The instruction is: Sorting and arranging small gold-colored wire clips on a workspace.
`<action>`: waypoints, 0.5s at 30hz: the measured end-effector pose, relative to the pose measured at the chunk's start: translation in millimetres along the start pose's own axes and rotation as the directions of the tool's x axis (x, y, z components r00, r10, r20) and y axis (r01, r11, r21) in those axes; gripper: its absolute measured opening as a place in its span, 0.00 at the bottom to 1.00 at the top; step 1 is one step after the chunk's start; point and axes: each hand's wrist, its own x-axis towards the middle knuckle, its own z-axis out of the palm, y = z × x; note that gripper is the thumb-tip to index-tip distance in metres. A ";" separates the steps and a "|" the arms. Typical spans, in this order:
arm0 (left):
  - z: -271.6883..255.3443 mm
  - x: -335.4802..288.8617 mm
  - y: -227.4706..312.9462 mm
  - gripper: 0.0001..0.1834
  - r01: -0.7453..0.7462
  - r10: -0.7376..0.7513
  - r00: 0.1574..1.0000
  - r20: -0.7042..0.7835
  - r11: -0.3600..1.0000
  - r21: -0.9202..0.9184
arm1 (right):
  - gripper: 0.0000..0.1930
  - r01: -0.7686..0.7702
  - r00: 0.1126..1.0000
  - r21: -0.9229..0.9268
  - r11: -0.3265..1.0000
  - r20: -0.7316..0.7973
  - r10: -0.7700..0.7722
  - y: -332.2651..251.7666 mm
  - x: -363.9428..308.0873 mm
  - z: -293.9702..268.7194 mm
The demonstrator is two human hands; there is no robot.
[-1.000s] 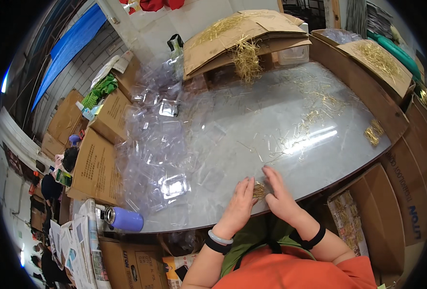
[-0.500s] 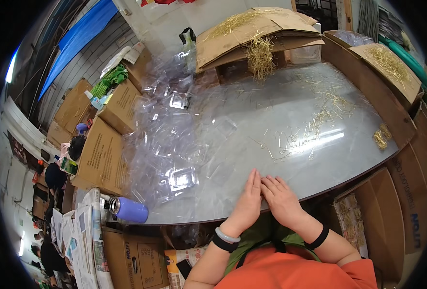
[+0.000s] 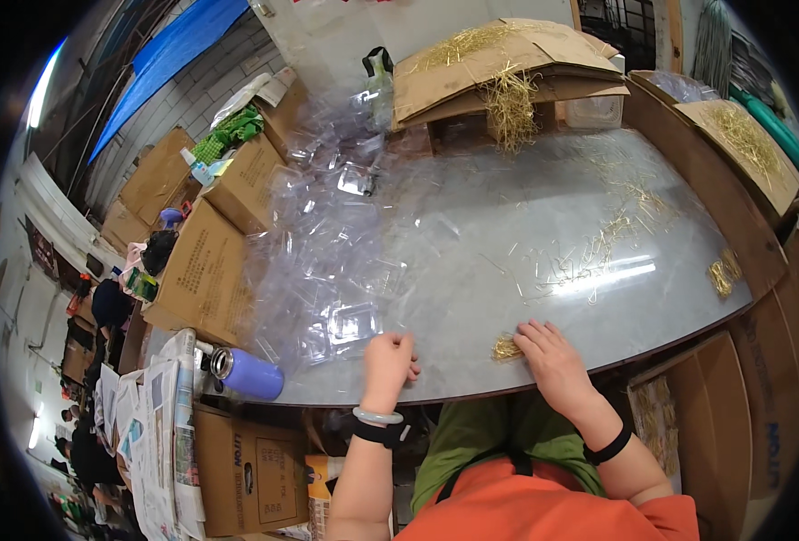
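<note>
Near the table's front edge, a small bundle of thin gold-coloured wire pieces [image 3: 506, 347] lies on the grey tabletop. My right hand [image 3: 554, 368] rests flat just right of it, fingers stretched out and their tips at or very near the bundle. To the left, my left hand [image 3: 387, 370] is closed, its fingers curled in, beside the near edge of a spread of clear plastic boxes [image 3: 327, 261]. Whatever it may hold is hidden. Beyond my hands, loose gold wire pieces [image 3: 598, 243] are scattered on the table.
A purple bottle [image 3: 253, 374] stands at the left front edge. Cardboard boxes [image 3: 203, 266] line the left side. A cardboard cover [image 3: 471, 77] with gold wire heaped on it stands at the back. Another gold bundle [image 3: 724, 273] lies at the right edge.
My hands were together at the front edge and are now apart. The left hand has moved left and closed; the gold bundle now shows beside the right hand.
</note>
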 end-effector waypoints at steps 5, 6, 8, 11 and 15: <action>12.3 -16.2 0.3 0.14 -0.057 0.057 0.998 -0.007 0.954 -0.293 | 0.18 -0.041 0.995 0.120 0.992 -0.085 0.052 -5.7 5.0 -7.2; 13.5 -22.1 2.1 0.13 -0.046 0.052 0.999 0.005 0.934 -0.355 | 0.18 -0.039 0.991 0.138 0.990 -0.123 0.057 -7.2 8.9 -11.7; 17.0 -31.9 2.7 0.12 -0.026 0.053 0.997 0.050 0.897 -0.442 | 0.17 -0.039 0.982 0.183 0.982 -0.175 0.072 -9.7 16.8 -20.3; 22.4 -48.0 2.2 0.11 0.030 0.060 0.985 0.161 0.862 -0.507 | 0.15 -0.069 0.970 0.309 0.948 -0.200 0.136 -16.0 33.0 -28.1; 26.6 -77.3 12.0 0.09 0.095 0.105 0.946 0.306 0.814 -0.573 | 0.11 -0.196 0.963 0.545 0.815 -0.050 0.264 -25.2 51.6 -29.5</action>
